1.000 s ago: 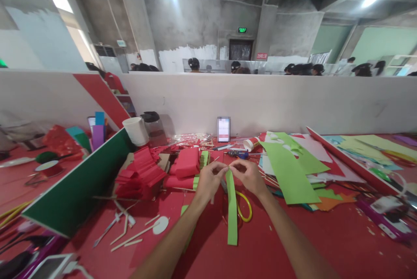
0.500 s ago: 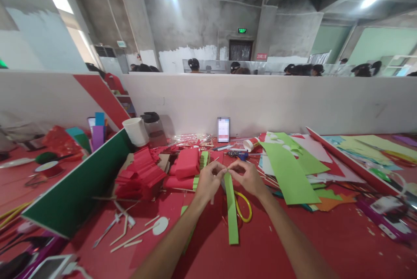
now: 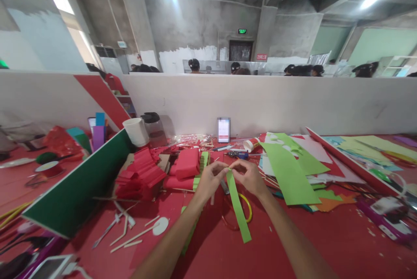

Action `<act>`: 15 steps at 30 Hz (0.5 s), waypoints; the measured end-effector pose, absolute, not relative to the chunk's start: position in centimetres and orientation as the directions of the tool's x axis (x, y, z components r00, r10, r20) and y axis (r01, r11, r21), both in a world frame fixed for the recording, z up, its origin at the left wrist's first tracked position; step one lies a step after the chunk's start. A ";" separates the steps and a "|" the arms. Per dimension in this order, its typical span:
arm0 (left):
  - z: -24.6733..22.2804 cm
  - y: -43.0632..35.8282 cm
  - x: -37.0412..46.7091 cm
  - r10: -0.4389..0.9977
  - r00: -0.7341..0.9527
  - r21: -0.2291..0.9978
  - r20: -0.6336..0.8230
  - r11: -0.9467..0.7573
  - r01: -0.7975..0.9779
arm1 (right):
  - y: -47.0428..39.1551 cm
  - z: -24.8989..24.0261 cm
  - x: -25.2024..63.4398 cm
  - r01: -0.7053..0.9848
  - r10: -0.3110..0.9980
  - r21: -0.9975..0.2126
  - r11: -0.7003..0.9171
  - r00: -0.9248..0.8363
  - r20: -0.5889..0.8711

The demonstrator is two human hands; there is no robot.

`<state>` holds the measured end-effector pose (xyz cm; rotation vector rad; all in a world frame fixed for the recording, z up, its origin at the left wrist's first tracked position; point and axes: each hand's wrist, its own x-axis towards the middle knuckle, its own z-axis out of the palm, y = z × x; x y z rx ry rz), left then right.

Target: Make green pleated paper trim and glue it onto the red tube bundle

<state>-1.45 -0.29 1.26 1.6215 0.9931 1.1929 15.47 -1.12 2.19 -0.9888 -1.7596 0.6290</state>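
Observation:
A long green paper strip (image 3: 239, 209) hangs down toward me from my fingertips, its upper end pinched between both hands. My left hand (image 3: 213, 178) is closed on that end, thumb against fingers. Close against it, my right hand (image 3: 248, 176) pinches the same end from the other side. Beneath the strip lie scissors with a yellow handle loop (image 3: 249, 209), partly covered. Left of my hands, a stack of red paper pieces (image 3: 186, 164) rests beside a green fringed strip (image 3: 204, 159).
Green paper sheets (image 3: 286, 179) lie at the right. A heap of red paper strips (image 3: 140, 177), wooden sticks (image 3: 130, 243) and a white paper disc (image 3: 160, 226) lie left. A phone (image 3: 223, 130) stands against the white partition (image 3: 260, 101). A green board (image 3: 84, 183) borders the left side.
The strip's lower end has swung to the right, so it now hangs at a slant. My hands have barely shifted and keep their pinch.

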 end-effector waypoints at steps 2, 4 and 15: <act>1.3 -0.3 -1.4 0.941 0.210 0.951 0.264 -0.291 0.109 | -1.0 2.0 15.5 0.295 0.860 -0.808 0.510 -0.189 0.473; 1.4 -0.4 -1.4 0.946 0.188 0.949 0.266 -0.291 0.120 | -0.8 1.9 15.6 0.245 0.875 -0.842 0.480 -0.198 0.441; 2.5 -1.2 -1.4 0.951 0.152 0.947 0.269 -0.291 0.139 | -0.8 2.1 15.8 0.229 0.889 -0.863 0.450 -0.210 0.408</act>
